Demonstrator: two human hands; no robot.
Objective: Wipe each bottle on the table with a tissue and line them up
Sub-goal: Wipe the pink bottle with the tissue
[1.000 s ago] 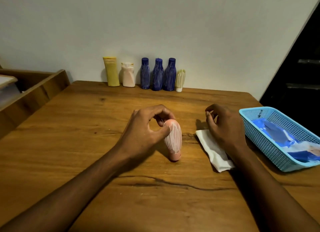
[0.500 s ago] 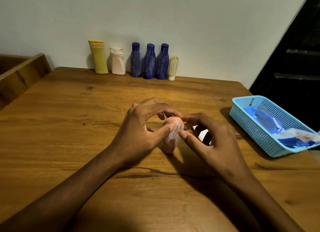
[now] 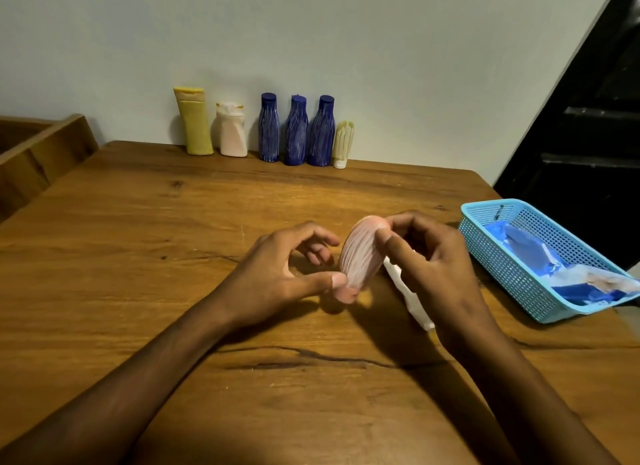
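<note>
Both hands on pink ribbed bottle [image 3: 360, 253] | right hand [image 3: 434, 256] pinches top, left hand [image 3: 277, 277] thumb near cap | probably light, slick; hold mid-body | tissue [image 3: 412, 298] mid-table.

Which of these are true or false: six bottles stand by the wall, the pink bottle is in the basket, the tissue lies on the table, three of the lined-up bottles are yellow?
1. Six bottles stand in a row by the wall. True.
2. The pink bottle is in the basket. False: both the left hand and the right hand touch it above the table.
3. The tissue lies on the table. True, partly hidden by the right hand.
4. Three lined-up bottles are yellow. False: three are dark blue.
</note>
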